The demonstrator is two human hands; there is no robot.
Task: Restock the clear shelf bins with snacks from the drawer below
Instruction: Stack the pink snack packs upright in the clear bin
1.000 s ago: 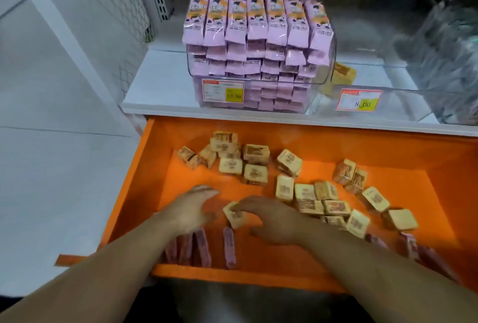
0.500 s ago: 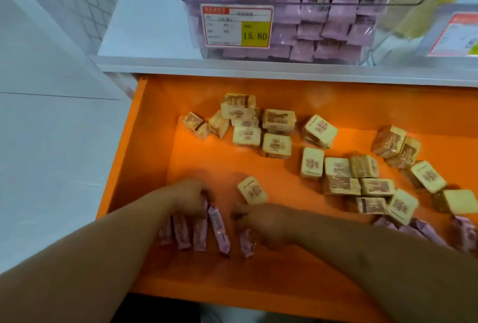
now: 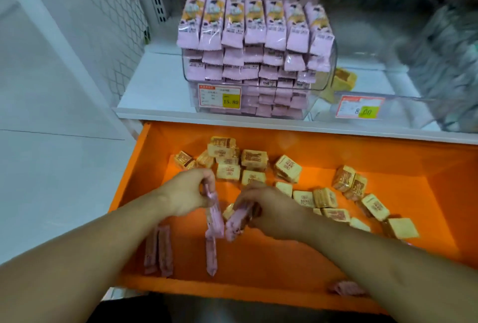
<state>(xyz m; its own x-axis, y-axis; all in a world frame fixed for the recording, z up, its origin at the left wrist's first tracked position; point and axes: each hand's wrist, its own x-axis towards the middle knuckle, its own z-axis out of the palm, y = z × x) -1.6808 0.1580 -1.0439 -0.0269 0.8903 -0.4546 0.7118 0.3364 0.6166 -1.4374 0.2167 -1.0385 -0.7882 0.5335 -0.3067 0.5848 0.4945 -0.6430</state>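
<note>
1. Clear plastic shelf bin point(image 3: 323, 82), stacked full of pale purple snack packets, stands on the white shelf point(image 3: 155, 89) above the open orange drawer point(image 3: 336, 258); it bears a price label reading 15.80.
2. A second clear plastic bin point(image 3: 413, 105) just to its right carries a label point(image 3: 358, 107) and shows a yellow packet behind its wall.
3. Square tan-wrapped snack blocks point(image 3: 287, 168) lie scattered across the back and right of the drawer floor.
4. Left hand point(image 3: 187, 193) pinches a slim purple snack bar point(image 3: 214, 215), its grip closed around the bar's upper end, lifted above the drawer floor.
5. Right hand point(image 3: 271, 210) curls its grip round another purple bar or bars point(image 3: 236, 223); the two bundles nearly meet.
6. Loose purple bars point(image 3: 158, 251) rest along the drawer's front left, one more point(image 3: 211, 255) just beneath the hands.
</note>
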